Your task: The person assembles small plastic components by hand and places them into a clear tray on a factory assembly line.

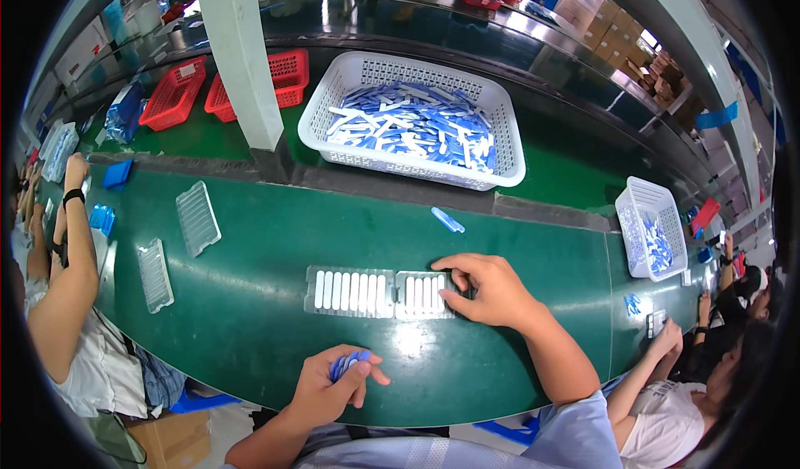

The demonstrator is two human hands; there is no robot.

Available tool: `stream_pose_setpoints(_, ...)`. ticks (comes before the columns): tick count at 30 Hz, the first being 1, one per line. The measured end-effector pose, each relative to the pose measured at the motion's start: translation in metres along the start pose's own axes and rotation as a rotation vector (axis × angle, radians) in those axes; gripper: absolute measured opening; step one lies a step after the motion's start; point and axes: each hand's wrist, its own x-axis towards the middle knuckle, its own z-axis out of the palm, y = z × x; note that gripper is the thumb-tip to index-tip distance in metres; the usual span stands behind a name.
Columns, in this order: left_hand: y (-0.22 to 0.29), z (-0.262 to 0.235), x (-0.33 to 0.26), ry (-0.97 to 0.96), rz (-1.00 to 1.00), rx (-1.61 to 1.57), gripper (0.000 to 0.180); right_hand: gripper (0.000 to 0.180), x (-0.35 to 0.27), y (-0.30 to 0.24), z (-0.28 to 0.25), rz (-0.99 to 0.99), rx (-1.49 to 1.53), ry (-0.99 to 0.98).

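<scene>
Two clear trays (198,219) lie on the green surface (250,310) at the left of the frame. At lower centre, a worker's left hand (332,392) is closed around a bunch of blue sticks (348,365). Mid-frame, a filled tray (350,312) of white sticks (355,292) lies just beside a second tray (401,290), also lined with white ones, below a large basket (400,169). The right hand (496,290) reaches over the second tray's right end, thumb and forefinger parted. A small basket (628,235) stands at far right.

Green tabletop (250,302); white strips (346,291); clear trays (391,290); blue held pieces (348,364); white lattice-patterned basket (392,160); red baskets (172,122)
</scene>
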Motion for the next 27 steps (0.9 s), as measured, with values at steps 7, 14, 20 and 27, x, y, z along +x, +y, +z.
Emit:
stream_pose_setpoints(7,0.010,0.008,0.003,-0.002,-0.059,-0.036,0.023,0.024,-0.016,-0.006,0.013,-0.048,0.105,0.270)
stream_pose_setpoints(14,0.013,0.004,0.006,-0.306,-0.266,-0.058,0.032,0.017,-0.032,-0.071,0.039,-0.082,0.269,-0.047)
stream_pose_setpoints(20,0.017,0.006,0.003,-0.184,-0.192,-0.257,0.034,0.009,-0.031,-0.043,0.004,-0.201,0.134,0.370)
stream_pose_setpoints(27,0.008,-0.012,-0.003,-0.061,-0.301,-0.565,0.043,0.017,-0.051,-0.011,0.017,-0.194,-0.495,0.256)
